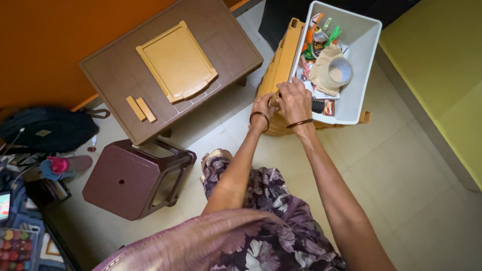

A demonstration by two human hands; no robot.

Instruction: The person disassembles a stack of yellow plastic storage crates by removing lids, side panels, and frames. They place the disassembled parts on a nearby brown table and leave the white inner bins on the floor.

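My left hand (263, 107) and my right hand (295, 100) meet at the near corner of a white plastic tub (369, 45) that rests on a tan plastic drawer unit (277, 62). Both hands have their fingers curled at the tub's rim and the unit's top edge; what exactly they grip is hidden by the fingers. Each wrist wears a dark bangle. Inside the tub lie a roll of tape (335, 73), green clips (333, 34) and several small packets.
A brown table (115, 80) at the upper left carries a tan tray-like panel (176, 61) and two small tan blocks (140, 109). A brown plastic stool (131, 179) stands on the tiled floor. A black bag (47, 129) lies at the left, and a yellow-green surface (442, 60) is at the right.
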